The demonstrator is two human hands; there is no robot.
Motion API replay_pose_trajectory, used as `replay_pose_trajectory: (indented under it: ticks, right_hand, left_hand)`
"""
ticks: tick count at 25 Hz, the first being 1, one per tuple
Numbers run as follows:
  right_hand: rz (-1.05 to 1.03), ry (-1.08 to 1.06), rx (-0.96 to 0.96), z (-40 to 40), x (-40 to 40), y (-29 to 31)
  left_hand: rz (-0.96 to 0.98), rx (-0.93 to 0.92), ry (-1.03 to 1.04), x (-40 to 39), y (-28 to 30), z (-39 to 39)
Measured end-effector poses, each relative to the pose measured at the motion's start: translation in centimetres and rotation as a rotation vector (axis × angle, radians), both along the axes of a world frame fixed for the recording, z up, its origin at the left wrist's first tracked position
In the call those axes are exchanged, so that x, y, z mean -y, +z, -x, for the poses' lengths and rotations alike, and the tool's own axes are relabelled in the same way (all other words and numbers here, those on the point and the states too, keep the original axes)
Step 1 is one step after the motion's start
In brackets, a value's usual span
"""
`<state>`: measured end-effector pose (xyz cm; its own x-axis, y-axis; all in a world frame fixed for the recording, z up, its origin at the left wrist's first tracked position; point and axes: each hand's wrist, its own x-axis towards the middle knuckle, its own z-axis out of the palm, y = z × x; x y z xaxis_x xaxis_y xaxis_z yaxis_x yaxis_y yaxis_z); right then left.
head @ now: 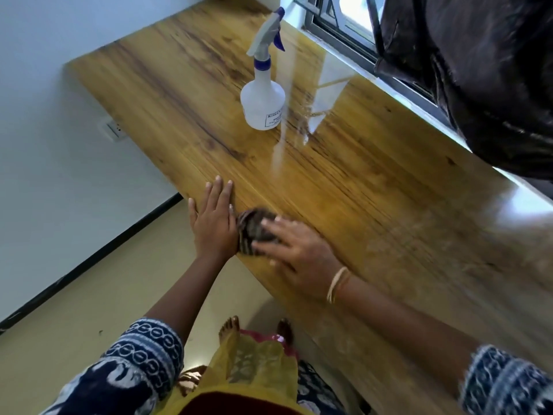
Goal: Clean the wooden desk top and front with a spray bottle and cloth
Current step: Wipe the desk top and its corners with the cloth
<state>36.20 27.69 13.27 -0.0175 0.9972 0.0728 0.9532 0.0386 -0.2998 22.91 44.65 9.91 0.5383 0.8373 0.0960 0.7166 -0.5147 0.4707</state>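
- Setting: wooden desk (pixel 374 205) beside a white wall, with a window along its far edge.
- Cloth (pixel 256 230): a dark bunched wad at the tabletop's near edge, under my right hand (pixel 296 250), whose fingers press it down, curled loosely over it.
- My left hand (pixel 214 218): flat, fingers straight, bracing on the near edge just beside the cloth, holding nothing.
- Spray bottle (pixel 263 97): upright, well apart, towards the far edge.
- Technique, as I judge it: keep even pressure, stroke along the grain, overlap passes.
- Label: small print begins "KISS"; the rest is unreadable.
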Motion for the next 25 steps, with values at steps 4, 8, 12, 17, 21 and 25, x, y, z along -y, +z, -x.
replay_pose_trajectory:
  ticks: [4, 8, 12, 17, 21, 25]
  right_hand:
    - [-0.001, 0.163, 0.094, -5.7, 1.4, -0.3]
    - [-0.108, -0.657, 0.078, -20.6, 3.4, -1.0]
    - [-0.062, -1.081, -0.039, -24.2, 6.4, -0.6]
    - [-0.034, -0.347, 0.03, -8.3, 11.7, -0.9]
    - [0.027, 0.115, 0.041, -4.9, 17.4, -0.2]
    - [-0.056, -0.378, 0.1, -18.4, 16.7, -1.1]
  left_hand:
    - [-0.006, -0.059, -0.011, 0.0, 0.2, 0.0]
    - [-0.107, -0.053, -0.066, 1.4, 1.5, -0.7]
    - [-0.117, 0.014, -0.258, 5.3, 2.6, -4.6]
    - [-0.067, 0.062, -0.395, 8.2, 2.5, -9.1]
    - [-0.105, 0.048, -0.505, 9.0, 2.5, -12.3]
    - [-0.119, 0.005, -0.633, 10.6, 1.8, -15.6]
